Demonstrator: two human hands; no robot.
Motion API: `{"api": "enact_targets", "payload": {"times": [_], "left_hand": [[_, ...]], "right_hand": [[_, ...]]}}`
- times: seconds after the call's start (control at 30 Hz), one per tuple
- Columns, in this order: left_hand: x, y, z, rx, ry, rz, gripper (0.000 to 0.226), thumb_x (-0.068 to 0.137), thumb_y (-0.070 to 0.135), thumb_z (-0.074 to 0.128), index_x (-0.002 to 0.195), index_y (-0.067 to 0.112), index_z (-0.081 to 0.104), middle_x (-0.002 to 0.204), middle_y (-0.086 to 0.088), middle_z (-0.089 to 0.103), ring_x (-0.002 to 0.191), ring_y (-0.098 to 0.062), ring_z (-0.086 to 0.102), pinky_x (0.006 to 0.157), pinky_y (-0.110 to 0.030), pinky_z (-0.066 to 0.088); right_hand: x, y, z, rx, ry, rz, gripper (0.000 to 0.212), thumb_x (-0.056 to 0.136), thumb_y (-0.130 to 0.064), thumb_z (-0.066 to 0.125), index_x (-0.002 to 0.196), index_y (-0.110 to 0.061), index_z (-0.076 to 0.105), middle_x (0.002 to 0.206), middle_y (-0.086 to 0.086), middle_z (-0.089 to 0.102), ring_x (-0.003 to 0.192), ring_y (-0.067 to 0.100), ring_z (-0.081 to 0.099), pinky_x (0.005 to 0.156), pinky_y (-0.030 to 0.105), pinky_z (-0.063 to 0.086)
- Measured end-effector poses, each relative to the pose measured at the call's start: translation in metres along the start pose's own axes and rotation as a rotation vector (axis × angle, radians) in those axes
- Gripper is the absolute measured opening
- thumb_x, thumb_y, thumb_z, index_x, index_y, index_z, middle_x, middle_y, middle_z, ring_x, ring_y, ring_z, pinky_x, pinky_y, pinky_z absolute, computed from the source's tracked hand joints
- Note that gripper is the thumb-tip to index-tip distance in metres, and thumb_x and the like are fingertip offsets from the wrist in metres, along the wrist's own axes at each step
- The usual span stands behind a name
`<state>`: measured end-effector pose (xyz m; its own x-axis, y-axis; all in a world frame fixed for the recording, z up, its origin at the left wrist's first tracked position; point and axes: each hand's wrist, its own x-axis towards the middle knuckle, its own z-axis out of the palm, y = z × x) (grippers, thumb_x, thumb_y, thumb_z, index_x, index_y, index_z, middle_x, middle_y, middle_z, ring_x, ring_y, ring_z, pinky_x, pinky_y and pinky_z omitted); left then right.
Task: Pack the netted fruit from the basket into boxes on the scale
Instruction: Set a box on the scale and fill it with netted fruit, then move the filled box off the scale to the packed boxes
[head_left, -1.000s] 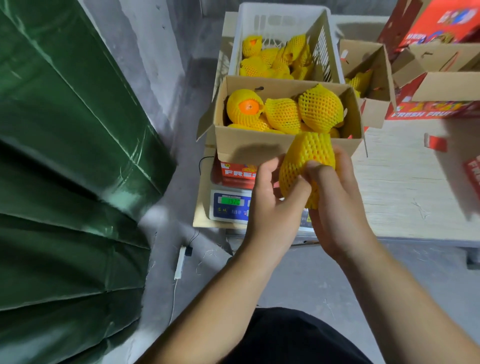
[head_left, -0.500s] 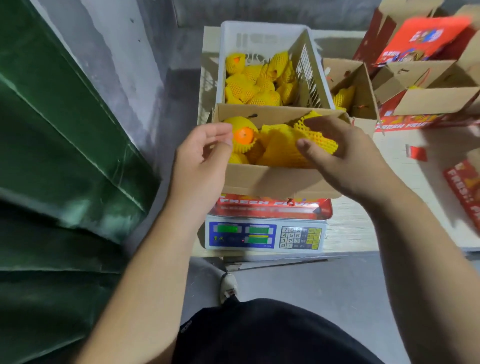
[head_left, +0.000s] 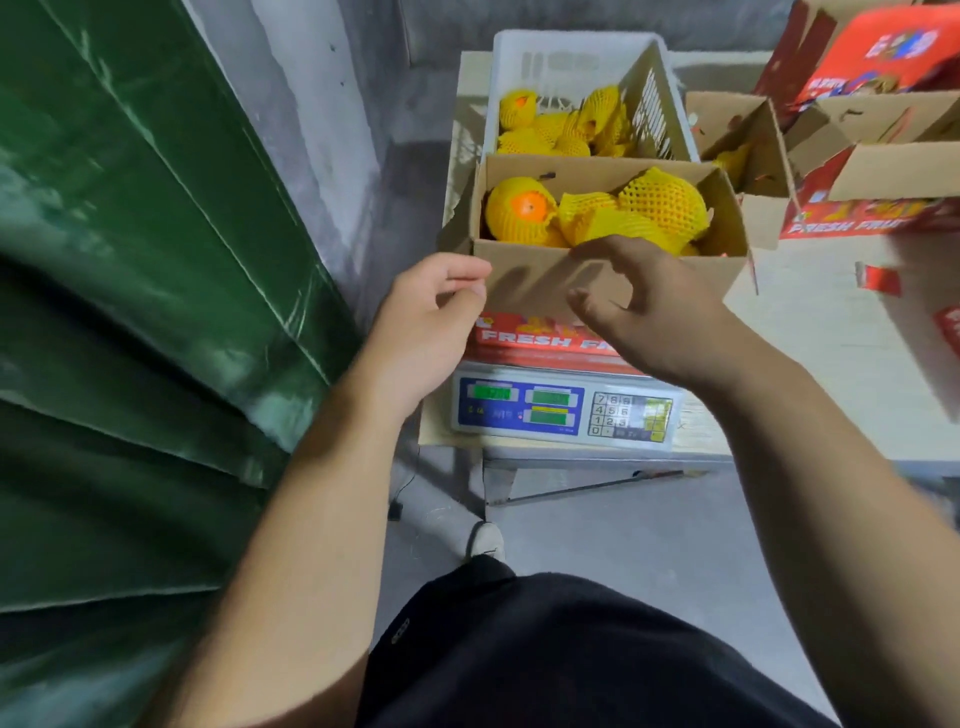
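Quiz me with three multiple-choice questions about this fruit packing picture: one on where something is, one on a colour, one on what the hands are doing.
1. The open box of fruit sits:
A. on the scale
B. on the floor
C. inside the basket

2. The nets around the fruit are:
A. white
B. yellow
C. blue

3. The hands are:
A. both holding fruit
B. both empty
C. closing the box flaps

Answers:
1 A, the box rests on the scale's platform above the display.
2 B, every net is yellow.
3 B, left hand and right hand hold nothing in front of the box.

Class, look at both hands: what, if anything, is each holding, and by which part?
Nothing is held: the left hand and right hand are empty, in front of the box.
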<state>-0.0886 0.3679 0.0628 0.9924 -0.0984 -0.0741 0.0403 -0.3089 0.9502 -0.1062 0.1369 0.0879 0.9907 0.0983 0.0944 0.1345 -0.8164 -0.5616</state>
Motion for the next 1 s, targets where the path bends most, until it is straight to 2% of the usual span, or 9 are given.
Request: {"api": "enact_targets", "payload": {"times": [0.1, 0.3, 0.47, 0.57, 0.7, 0.77, 0.87, 0.93, 1.0], "left_hand": [[-0.013, -0.003, -0.004, -0.006, 0.018, 0.009, 0.024, 0.1, 0.034, 0.059, 0.119, 0.045, 0.07, 0.117, 0.022, 0.072, 0.11, 0.004, 0.067, 0.071, -0.007, 0.052], [-0.025, 0.0, 0.0, -0.042, 0.019, 0.019, 0.023, 0.1, 0.033, 0.06, 0.119, 0.041, 0.071, 0.114, 0.019, 0.073, 0.101, 0.011, 0.066, 0.064, -0.003, 0.05], [-0.023, 0.004, 0.006, -0.064, 0.004, 0.028, 0.021, 0.097, 0.036, 0.06, 0.109, 0.05, 0.07, 0.114, 0.022, 0.073, 0.101, 0.01, 0.067, 0.066, -0.004, 0.051], [-0.016, 0.006, 0.01, -0.058, 0.021, 0.038, 0.021, 0.098, 0.038, 0.061, 0.112, 0.05, 0.07, 0.112, 0.029, 0.072, 0.102, 0.011, 0.065, 0.066, -0.002, 0.049], [0.005, 0.008, 0.013, -0.067, 0.078, 0.063, 0.025, 0.099, 0.031, 0.061, 0.108, 0.054, 0.066, 0.113, 0.03, 0.07, 0.106, 0.012, 0.064, 0.072, -0.007, 0.052], [0.022, 0.007, 0.014, -0.084, 0.131, 0.06, 0.03, 0.098, 0.028, 0.061, 0.114, 0.053, 0.063, 0.126, 0.027, 0.066, 0.117, 0.008, 0.061, 0.09, -0.016, 0.05], [0.054, 0.003, 0.011, -0.068, 0.177, -0.007, 0.048, 0.1, 0.03, 0.063, 0.144, 0.043, 0.052, 0.151, 0.017, 0.052, 0.135, -0.003, 0.049, 0.106, -0.029, 0.04], [0.08, 0.004, 0.011, -0.04, 0.108, -0.092, 0.062, 0.102, 0.034, 0.062, 0.159, 0.04, 0.036, 0.161, 0.012, 0.043, 0.141, -0.008, 0.043, 0.105, -0.033, 0.037], [0.104, 0.005, 0.014, -0.033, 0.001, -0.17, 0.064, 0.106, 0.037, 0.058, 0.163, 0.039, 0.028, 0.153, 0.018, 0.048, 0.134, -0.008, 0.05, 0.098, -0.028, 0.04]], "right_hand": [[-0.012, -0.002, 0.002, 0.03, 0.009, 0.006, 0.042, 0.101, -0.033, 0.062, 0.141, -0.02, 0.058, 0.14, 0.01, 0.06, 0.126, 0.026, 0.054, 0.094, 0.032, 0.042], [-0.032, -0.005, -0.002, 0.045, 0.031, 0.003, 0.043, 0.102, -0.035, 0.061, 0.142, -0.022, 0.057, 0.148, 0.0, 0.056, 0.133, 0.018, 0.049, 0.097, 0.027, 0.035], [-0.038, 0.0, -0.008, 0.068, 0.058, 0.041, 0.042, 0.102, -0.034, 0.061, 0.142, -0.023, 0.057, 0.146, -0.001, 0.057, 0.132, 0.019, 0.05, 0.096, 0.03, 0.038], [-0.035, 0.006, -0.01, 0.075, 0.083, 0.057, 0.04, 0.101, -0.034, 0.062, 0.14, -0.024, 0.058, 0.144, 0.001, 0.059, 0.129, 0.019, 0.052, 0.094, 0.03, 0.039], [-0.021, 0.021, -0.013, 0.094, 0.191, 0.113, 0.042, 0.1, -0.028, 0.063, 0.141, -0.02, 0.057, 0.145, 0.005, 0.056, 0.131, 0.02, 0.052, 0.097, 0.027, 0.038], [-0.008, 0.031, -0.016, 0.086, 0.274, 0.176, 0.049, 0.099, -0.03, 0.064, 0.145, -0.019, 0.051, 0.149, 0.006, 0.051, 0.134, 0.023, 0.049, 0.103, 0.033, 0.042], [0.018, 0.046, -0.024, 0.088, 0.311, 0.283, 0.06, 0.099, -0.032, 0.062, 0.153, -0.022, 0.039, 0.153, 0.006, 0.046, 0.136, 0.029, 0.05, 0.107, 0.048, 0.048], [0.035, 0.059, -0.032, 0.103, 0.251, 0.382, 0.06, 0.1, -0.03, 0.059, 0.155, -0.024, 0.034, 0.151, 0.01, 0.049, 0.131, 0.034, 0.055, 0.104, 0.05, 0.05], [0.05, 0.074, -0.037, 0.097, 0.18, 0.504, 0.05, 0.102, -0.026, 0.054, 0.15, -0.021, 0.04, 0.142, 0.015, 0.058, 0.122, 0.037, 0.06, 0.098, 0.045, 0.052]]}}
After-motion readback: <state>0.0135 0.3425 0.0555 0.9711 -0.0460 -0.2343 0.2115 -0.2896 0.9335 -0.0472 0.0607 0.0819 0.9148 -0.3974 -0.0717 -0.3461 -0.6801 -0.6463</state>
